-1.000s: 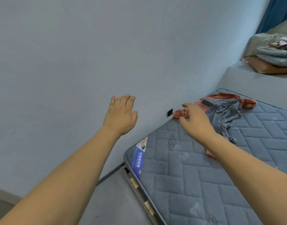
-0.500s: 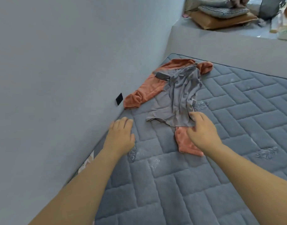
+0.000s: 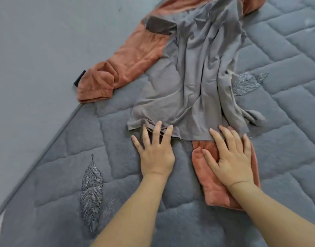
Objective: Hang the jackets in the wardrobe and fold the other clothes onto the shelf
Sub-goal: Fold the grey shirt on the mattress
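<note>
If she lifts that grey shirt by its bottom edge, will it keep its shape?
Probably not. The grey shirt lies in soft wrinkles, so it likely droops and bunches. It looks thin, so likely light. It drapes over the orange garment, which might get dragged along.

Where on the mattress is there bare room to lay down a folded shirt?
Bare mattress lies left of the left hand, up to the wall, and right of the right hand. It is crowded ahead, where the grey shirt covers the orange garment.
</note>
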Demonstrator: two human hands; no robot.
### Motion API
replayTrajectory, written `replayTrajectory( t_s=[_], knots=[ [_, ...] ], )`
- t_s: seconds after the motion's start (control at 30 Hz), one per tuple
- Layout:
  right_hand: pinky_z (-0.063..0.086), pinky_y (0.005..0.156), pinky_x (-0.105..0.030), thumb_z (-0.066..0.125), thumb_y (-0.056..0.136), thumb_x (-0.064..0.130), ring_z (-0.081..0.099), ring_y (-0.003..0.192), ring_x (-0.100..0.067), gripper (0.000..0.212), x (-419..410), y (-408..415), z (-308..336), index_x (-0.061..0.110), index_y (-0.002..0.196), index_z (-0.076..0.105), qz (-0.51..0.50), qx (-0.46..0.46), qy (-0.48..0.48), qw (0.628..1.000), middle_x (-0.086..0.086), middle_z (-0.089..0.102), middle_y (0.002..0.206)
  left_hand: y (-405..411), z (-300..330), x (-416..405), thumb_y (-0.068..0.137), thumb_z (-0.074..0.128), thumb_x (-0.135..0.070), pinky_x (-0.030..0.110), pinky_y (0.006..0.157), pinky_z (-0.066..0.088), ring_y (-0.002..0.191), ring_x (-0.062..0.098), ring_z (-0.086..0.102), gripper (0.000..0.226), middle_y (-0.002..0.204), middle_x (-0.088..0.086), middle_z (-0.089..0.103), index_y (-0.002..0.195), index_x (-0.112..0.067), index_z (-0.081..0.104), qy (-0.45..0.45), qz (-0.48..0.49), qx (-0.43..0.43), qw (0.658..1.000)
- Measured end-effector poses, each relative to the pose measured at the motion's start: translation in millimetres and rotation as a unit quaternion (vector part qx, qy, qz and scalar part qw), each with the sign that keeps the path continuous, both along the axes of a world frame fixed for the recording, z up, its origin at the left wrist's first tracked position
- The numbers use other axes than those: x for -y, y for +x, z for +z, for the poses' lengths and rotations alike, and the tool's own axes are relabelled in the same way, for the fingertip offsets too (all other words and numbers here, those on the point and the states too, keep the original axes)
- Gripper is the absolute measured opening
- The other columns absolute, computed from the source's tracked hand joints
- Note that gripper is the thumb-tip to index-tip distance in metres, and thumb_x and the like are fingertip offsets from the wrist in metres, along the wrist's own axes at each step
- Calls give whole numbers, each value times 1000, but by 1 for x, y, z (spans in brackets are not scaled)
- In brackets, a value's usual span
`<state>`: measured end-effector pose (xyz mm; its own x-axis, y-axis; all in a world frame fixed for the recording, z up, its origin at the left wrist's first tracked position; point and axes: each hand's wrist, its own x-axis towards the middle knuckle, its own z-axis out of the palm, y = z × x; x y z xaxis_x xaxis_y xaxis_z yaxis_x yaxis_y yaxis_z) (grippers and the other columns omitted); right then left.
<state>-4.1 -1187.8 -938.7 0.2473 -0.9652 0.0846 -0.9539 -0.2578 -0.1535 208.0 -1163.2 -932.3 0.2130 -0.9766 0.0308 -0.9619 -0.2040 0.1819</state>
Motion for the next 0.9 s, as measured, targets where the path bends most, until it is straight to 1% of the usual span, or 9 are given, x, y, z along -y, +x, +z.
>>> replayTrajectory(
  t_s=[0.03,0.1,0.27,0.37,0.43,0.5,0.57,0.67,0.9],
  knots=[
    [9,120,-52,36,92,61,26,144,-25,65,1,-3,-8,29,149,36,1,7,-17,1000,-2,33,153,0,-14,1,95,54,-29,73,112,13,144,41,30,46,153,-1,41,140,-36,49,-48,5,26,998],
    [9,120,-53,36,93,57,27,144,-26,62,6,0,-9,27,148,39,8,22,-25,999,-4,35,153,3,-22,6,94,54,-31,70,112,17,137,40,40,37,143,-1,51,130,-32,55,-100,22,46,994],
    [16,117,-57,39,93,43,33,139,-29,54,0,4,6,19,141,50,1,39,-26,999,-11,44,148,-6,-10,12,84,63,-21,68,110,26,120,42,50,30,126,8,61,114,-22,66,-99,45,40,993],
    [15,117,-56,42,92,41,33,140,-28,53,4,1,1,21,141,48,4,42,-30,999,-9,44,148,-4,-12,14,85,61,-21,65,111,28,113,41,52,25,121,10,62,109,-18,69,-97,46,38,993],
    [14,118,-56,44,91,40,34,140,-28,51,4,1,0,21,139,48,5,45,-33,998,-8,45,146,-3,-13,13,86,59,-23,63,109,31,107,35,47,20,114,11,62,102,-15,67,-96,52,33,993],
    [14,118,-55,45,91,40,36,138,-29,49,3,1,-2,21,136,49,0,47,-35,998,-8,47,142,-4,-12,14,87,57,-24,61,102,38,100,32,41,16,106,13,61,96,-12,63,-94,50,31,994],
    [14,118,-55,45,91,40,36,137,-29,48,4,0,-2,21,135,50,1,45,-32,998,-8,48,139,-5,-10,14,88,54,-27,56,94,42,97,32,44,17,100,13,60,92,-12,61,-82,51,42,994],
    [13,118,-55,44,92,40,36,138,-29,48,4,1,-1,20,135,50,1,45,-24,999,-8,47,139,-6,-9,16,89,52,-31,52,89,42,92,36,53,20,96,12,58,88,-12,60,-68,57,61,994],
    [8,119,-51,35,99,41,33,139,-25,42,6,-1,-1,25,136,48,4,71,-26,997,-3,43,141,-6,-8,16,91,48,-35,51,89,40,90,35,51,23,94,10,55,87,-14,56,-100,59,31,993]
  ],
)
